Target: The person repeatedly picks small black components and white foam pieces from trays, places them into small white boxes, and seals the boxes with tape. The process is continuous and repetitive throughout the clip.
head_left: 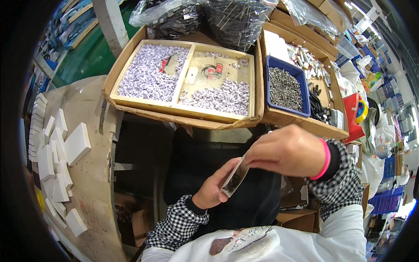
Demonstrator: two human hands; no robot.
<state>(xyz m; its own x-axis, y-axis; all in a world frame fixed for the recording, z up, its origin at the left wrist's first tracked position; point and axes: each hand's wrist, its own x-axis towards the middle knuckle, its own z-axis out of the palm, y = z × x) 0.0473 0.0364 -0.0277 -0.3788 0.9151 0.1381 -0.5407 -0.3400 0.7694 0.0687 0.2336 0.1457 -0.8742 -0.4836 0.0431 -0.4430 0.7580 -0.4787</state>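
On your left lie white boxes [78,144]. Your left hand [211,187] clamps a slim box [237,177] above your lap, apparently being worked at its upper end, calling for steadiness; your right hand [286,150] meets that end, its grip unclear.

Open passage over brown tabletop [99,183] at eight o'clock, white boxes [46,163] crowding it between eight and nine, rimmed wooden tray [184,74] barring eleven, blue bin [286,110] blocking two, held thin case [237,176] obstructing five.
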